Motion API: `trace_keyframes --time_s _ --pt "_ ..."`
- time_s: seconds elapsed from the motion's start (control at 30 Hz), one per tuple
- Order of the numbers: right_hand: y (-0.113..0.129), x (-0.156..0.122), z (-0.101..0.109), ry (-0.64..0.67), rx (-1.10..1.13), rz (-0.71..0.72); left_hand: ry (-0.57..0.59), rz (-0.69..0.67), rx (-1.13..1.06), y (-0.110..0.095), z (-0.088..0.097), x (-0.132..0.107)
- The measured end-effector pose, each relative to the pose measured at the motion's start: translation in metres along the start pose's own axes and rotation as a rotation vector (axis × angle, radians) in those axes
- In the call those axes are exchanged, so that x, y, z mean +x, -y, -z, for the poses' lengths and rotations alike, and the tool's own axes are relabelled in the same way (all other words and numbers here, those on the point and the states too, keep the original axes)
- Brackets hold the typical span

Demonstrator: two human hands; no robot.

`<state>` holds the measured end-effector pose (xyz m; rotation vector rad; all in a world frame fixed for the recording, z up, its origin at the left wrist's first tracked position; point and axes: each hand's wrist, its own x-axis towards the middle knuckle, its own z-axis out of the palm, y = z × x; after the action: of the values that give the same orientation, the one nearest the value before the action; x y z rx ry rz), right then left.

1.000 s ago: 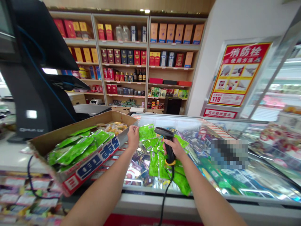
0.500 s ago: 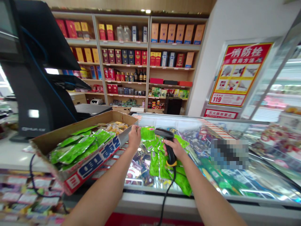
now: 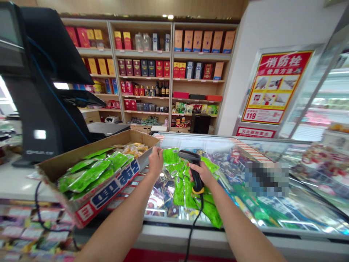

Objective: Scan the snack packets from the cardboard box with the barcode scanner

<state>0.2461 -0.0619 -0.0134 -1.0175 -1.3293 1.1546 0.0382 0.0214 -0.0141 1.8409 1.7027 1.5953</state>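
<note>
Right grip: holding one scanner. Left grip: pinching one green packet; to its left, one carton.

The left hand holds a green packet beside the barcode scanner in the right hand; similar packets lie on a glass-topped freezer.

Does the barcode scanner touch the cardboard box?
Apart: in the head view, a held green packet shows in the gap between the barcode scanner and cardboard box.
</note>
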Motion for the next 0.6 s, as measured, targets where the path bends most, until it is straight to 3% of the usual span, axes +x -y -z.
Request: trace_keyframes --time_s 0.13,0.23,0.33,0.47,0.6 --pt "0.006 0.001 -0.009 -0.013 0.018 0.005 -0.013 0.048 -0.004 -0.009 0.010 -0.002" --pt "0.022 0.002 -0.025 0.028 0.020 0.021 -0.094 0.056 -0.029 -0.023 0.032 0.001" --pt "0.042 0.003 -0.047 0.080 0.027 0.055 -0.256 0.044 -0.065 -0.028 0.070 0.008" --pt "0.057 0.007 -0.082 0.139 0.070 0.104 -0.480 0.029 -0.099 -0.012 0.132 0.017" --pt "0.056 0.011 -0.114 0.228 0.079 0.084 -0.539 0.002 0.015 0.003 0.172 0.015"
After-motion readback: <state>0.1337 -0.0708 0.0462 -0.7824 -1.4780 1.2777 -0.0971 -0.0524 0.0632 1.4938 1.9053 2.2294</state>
